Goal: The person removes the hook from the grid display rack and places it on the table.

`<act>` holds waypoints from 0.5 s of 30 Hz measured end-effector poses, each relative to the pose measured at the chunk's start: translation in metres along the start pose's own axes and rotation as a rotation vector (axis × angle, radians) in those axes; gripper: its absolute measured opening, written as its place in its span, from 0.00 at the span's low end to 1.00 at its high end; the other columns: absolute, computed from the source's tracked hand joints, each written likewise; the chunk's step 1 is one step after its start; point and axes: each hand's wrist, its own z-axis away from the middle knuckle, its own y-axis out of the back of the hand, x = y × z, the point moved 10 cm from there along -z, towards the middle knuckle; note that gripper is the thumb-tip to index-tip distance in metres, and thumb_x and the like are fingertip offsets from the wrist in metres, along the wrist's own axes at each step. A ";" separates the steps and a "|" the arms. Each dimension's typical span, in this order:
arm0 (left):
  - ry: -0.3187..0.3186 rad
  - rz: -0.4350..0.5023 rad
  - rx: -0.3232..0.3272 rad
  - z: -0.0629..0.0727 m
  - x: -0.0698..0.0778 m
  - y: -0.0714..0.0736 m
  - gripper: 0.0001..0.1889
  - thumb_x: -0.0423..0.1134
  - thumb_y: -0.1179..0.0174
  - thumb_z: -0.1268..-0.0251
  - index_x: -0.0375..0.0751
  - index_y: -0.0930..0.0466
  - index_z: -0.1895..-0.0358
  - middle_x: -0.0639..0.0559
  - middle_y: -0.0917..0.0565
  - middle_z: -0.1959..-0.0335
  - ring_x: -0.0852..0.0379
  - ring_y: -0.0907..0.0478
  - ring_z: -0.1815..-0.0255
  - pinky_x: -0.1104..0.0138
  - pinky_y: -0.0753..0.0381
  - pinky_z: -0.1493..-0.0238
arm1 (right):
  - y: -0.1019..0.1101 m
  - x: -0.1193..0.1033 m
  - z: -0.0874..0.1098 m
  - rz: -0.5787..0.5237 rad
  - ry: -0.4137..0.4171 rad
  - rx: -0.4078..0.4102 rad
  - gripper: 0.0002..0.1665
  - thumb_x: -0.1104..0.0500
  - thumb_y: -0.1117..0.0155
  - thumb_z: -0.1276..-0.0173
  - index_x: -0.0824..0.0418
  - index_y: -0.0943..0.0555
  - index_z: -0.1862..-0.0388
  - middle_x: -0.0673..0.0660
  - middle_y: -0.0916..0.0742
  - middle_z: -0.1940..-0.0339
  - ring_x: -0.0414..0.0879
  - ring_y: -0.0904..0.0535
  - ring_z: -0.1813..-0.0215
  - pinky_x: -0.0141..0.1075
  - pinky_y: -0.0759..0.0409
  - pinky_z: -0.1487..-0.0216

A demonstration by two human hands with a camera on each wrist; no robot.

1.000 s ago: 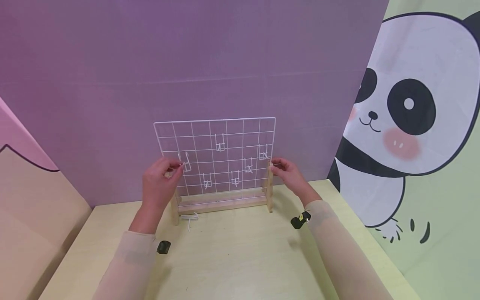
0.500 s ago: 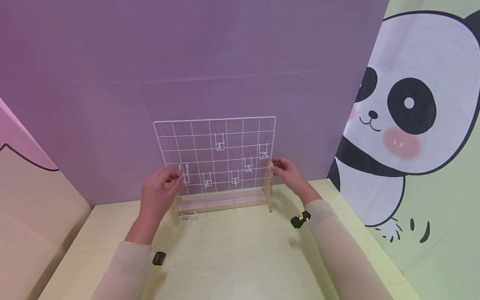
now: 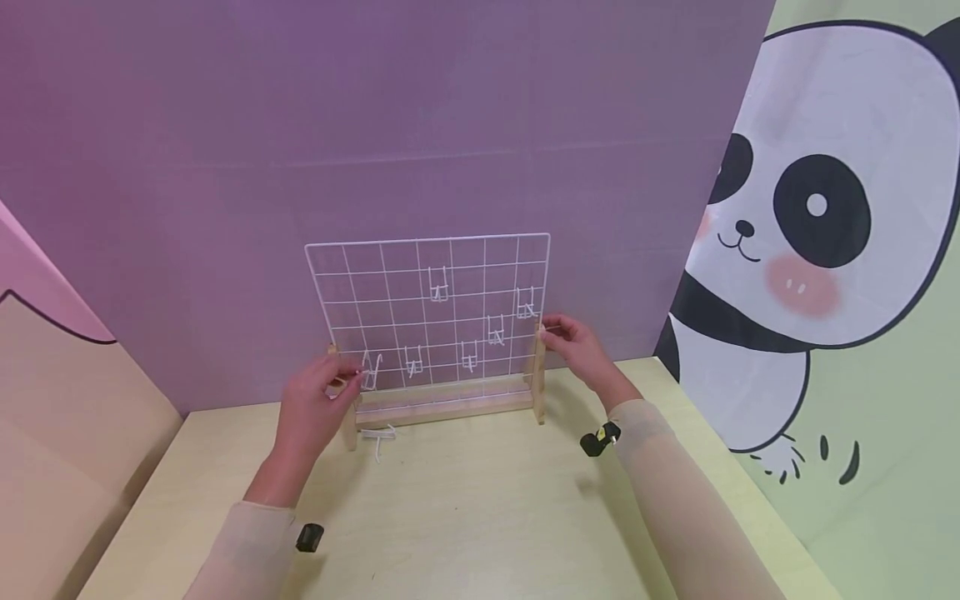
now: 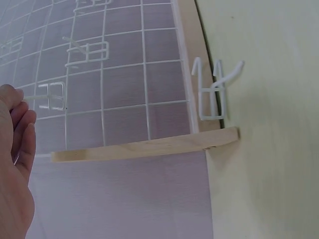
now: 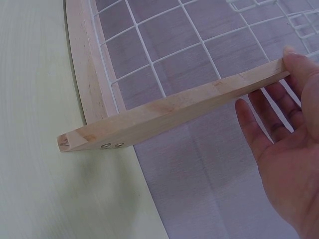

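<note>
My left hand (image 3: 311,408) pinches the projecting arm of a white wire hook (image 3: 370,379) at the lower left of the white grid panel (image 3: 427,240). In the left wrist view that hook (image 4: 64,95) lies against the grid's wires; whether it is hooked on cannot be told. My right hand (image 3: 581,350) holds the upper end of the right wooden post (image 3: 539,387). The right wrist view has the thumb on one side of this post (image 5: 174,107) and fingers on the other. Another white hook (image 3: 378,434) lies on the table by the left post.
Several white hooks hang on the grid, among them a top one (image 3: 439,292) and a right one (image 3: 527,309). A wooden crossbar (image 3: 450,410) joins the posts on the pale table (image 3: 465,517). Behind rises a purple wall (image 3: 420,108); a panda picture (image 3: 825,208) is at right.
My left hand has moved down along the grid's left side with the hook, which now tilts outward near the lower rows. The right hand has stayed on the post.
</note>
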 end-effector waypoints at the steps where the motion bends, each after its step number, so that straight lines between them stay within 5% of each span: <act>1: 0.002 0.001 -0.008 0.002 -0.001 -0.001 0.10 0.22 0.23 0.37 0.37 0.09 0.57 0.49 0.10 0.62 0.50 0.12 0.62 0.80 0.19 0.59 | 0.000 0.000 0.000 0.003 0.002 -0.002 0.22 0.60 0.35 0.14 0.67 0.20 0.28 0.67 0.13 0.35 0.61 0.15 0.34 0.57 0.21 0.25; 8: 0.010 0.010 -0.079 0.011 -0.003 -0.013 0.11 0.20 0.24 0.36 0.38 0.09 0.55 0.48 0.10 0.60 0.50 0.12 0.61 0.53 0.09 0.65 | 0.000 0.002 0.000 0.002 -0.003 -0.003 0.21 0.60 0.35 0.15 0.66 0.20 0.28 0.65 0.13 0.35 0.61 0.16 0.33 0.57 0.22 0.24; 15: 0.013 0.025 -0.141 0.018 -0.005 -0.027 0.12 0.21 0.25 0.35 0.40 0.09 0.55 0.51 0.10 0.59 0.51 0.12 0.60 0.57 0.08 0.62 | 0.000 0.003 -0.002 0.001 -0.001 -0.006 0.22 0.59 0.35 0.14 0.66 0.20 0.28 0.66 0.14 0.34 0.61 0.16 0.33 0.57 0.22 0.24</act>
